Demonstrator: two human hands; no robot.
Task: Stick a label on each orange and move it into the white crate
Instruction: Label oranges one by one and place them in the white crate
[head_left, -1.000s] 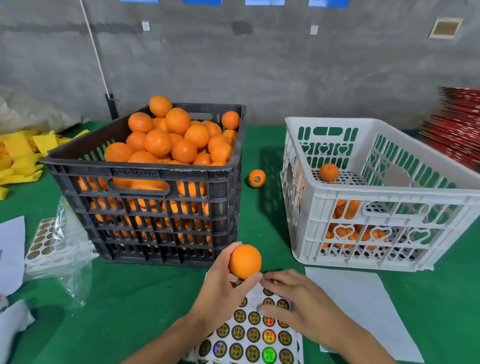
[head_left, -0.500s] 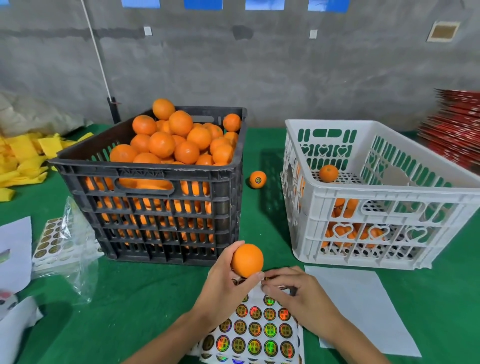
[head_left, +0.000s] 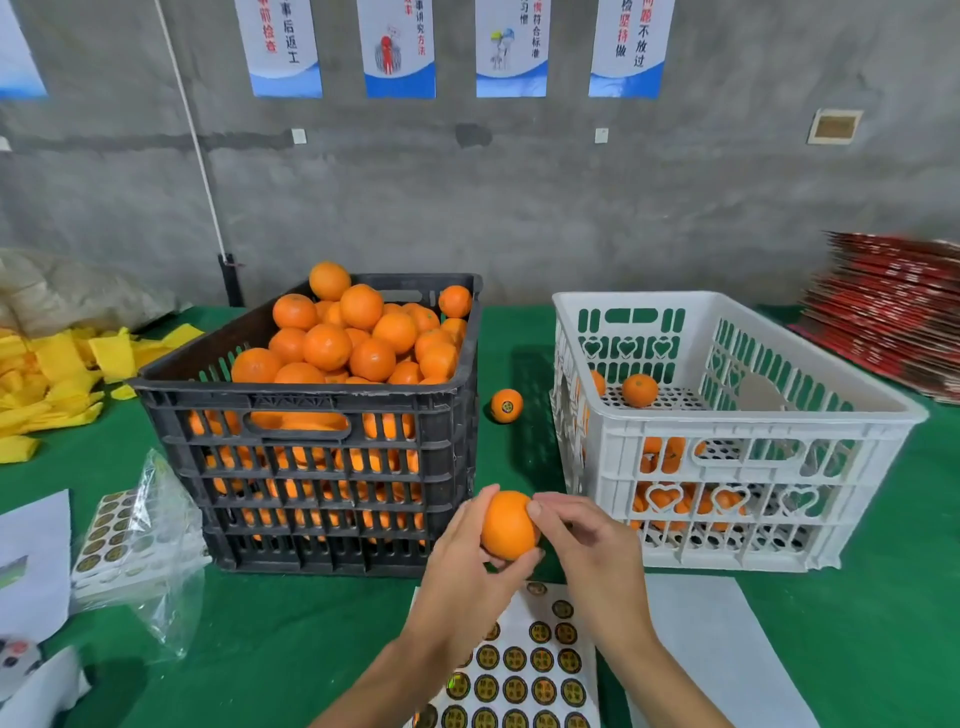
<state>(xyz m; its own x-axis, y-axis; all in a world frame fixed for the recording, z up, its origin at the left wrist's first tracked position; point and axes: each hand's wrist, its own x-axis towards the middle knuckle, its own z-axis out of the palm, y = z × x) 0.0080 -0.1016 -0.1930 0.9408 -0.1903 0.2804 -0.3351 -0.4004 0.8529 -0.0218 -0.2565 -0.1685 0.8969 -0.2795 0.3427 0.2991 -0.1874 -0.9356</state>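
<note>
**Orange held over the sticker sheet — the label is going on**

Orange (head_left: 509, 525) is held just above the near edge of the tabletop (head_left: 291, 639), in front of the gap between the two crates. The left hand (head_left: 467, 566) cups it from below and from the left, with the fingers curled under it and the thumb on its top. The right hand (head_left: 587, 551) comes from the right, and its fingertips (head_left: 535, 509) are pressed together against the upper right side of the fruit. I cannot tell if a label is under them, because the fingers cover that spot.

I judge that the step in hand is the sticking of the label. The next move calls for a firm press so that the label lies flat, and then a short carry to the right and far side, over the near wall of the white crate (head_left: 727, 415).

The white crate holds only few oranges — one (head_left: 640, 389) sits on its floor near the far left, and others show through the slots of the near wall. The black crate (head_left: 311, 467), on the left, is heaped above its rim. One labelled orange (head_left: 506, 406) lies alone on the tabletop between the crates. The label sheet (head_left: 530, 670) lies below the hands, with many round stickers left on it.
</note>
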